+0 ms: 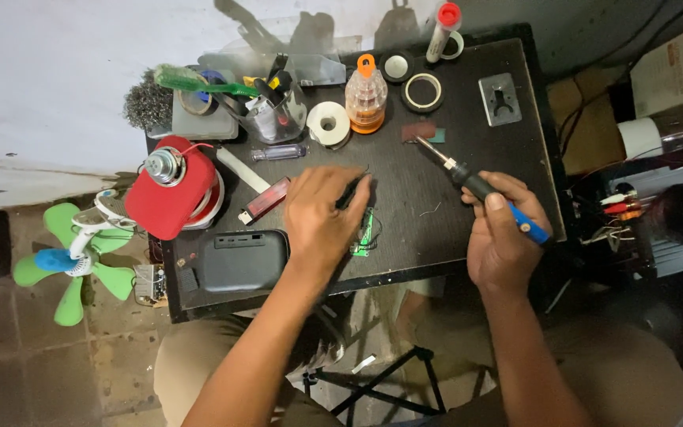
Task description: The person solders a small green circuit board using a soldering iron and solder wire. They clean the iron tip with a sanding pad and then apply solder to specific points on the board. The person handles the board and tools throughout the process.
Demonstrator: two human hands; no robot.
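Right now the left hand [322, 217] lies palm-down on the dark surface [507, 158], fingers curled over a small dark part, w/ a green circuit board [365, 235] just beside it, partly under the fingertips. Can't tell exactly what the dark part is; the hand hides most of it.

The right hand [503, 233] is closed round a soldering iron [476, 186], blue grip low in the fist, black collar at the thumb, metal tip pointing up and away from the hand toward a small brownish pad [419, 130]. Tip is well apart from the board.

Beyond the left hand: a roll of white tape [328, 123], an orange-capped clear bottle [366, 99], a clear cup of tools [272, 111]. To the outer side of the left hand: a red lighter [266, 199], a dark grey speaker box [244, 259] near the surface edge, and a red cloth-covered thing w/ a metal knob [171, 186]. Beyond the right hand: a black tape ring [423, 92] and a grey metal plate [499, 99]. Off the surface, further out on the left side, a green fan [73, 261] sits on the floor.
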